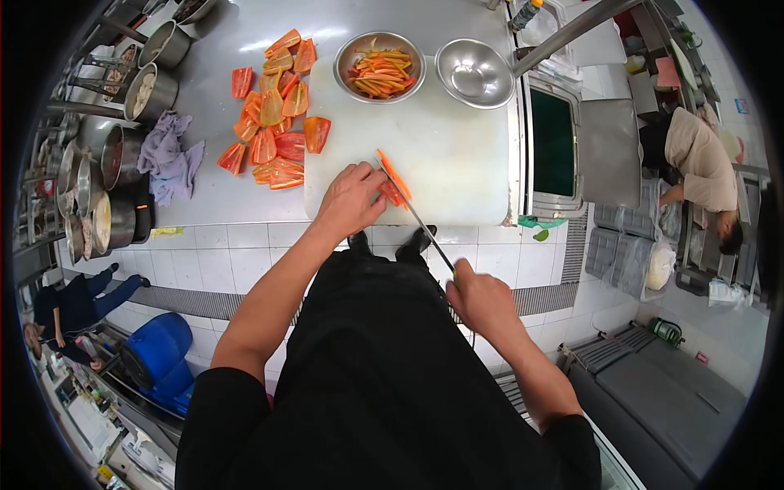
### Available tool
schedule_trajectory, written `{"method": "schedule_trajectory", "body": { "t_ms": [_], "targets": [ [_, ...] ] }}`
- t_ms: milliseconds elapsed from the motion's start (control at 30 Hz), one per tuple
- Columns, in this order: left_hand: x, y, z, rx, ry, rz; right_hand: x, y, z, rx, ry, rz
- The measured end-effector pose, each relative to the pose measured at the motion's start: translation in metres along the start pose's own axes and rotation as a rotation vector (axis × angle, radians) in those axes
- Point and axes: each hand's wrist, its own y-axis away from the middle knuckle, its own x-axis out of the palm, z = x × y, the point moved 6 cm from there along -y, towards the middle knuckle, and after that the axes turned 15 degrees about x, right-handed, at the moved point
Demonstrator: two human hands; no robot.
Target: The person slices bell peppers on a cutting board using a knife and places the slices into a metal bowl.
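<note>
My left hand is closed, its curled fingertips pressing a red-orange pepper piece onto the white cutting board. In my right hand is the handle of a long knife. Its thin blade slants up and left across the board, right against the pepper beside my left fingertips. Cut pepper strips lie along the blade's far side. Beyond them, a metal bowl holds many orange and red strips. Next to it stands an empty metal bowl.
Flattened pepper pieces are heaped left of the board on the steel table. A crumpled lilac cloth lies farther left, near several metal pots. One person bends at the right; another is at the far left.
</note>
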Motion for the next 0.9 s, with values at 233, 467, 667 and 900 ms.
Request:
{"method": "schedule_trajectory", "body": {
  "t_ms": [233,467,667,900],
  "targets": [
    [0.001,-0.001,-0.003,0.023,0.031,-0.010,0.021,-0.064,0.016,-0.076,-0.106,-0.156],
    [0.002,0.006,0.004,-0.008,0.017,-0.009,0.007,-0.006,0.002,-0.036,-0.069,0.007],
    [0.002,0.001,-0.004,0.045,0.040,-0.039,0.032,-0.060,0.012,-0.023,-0.148,-0.099],
    [0.000,0.008,0.002,0.019,0.020,-0.087,0.003,-0.004,0.005,-0.029,-0.073,0.038]
  ]
}}
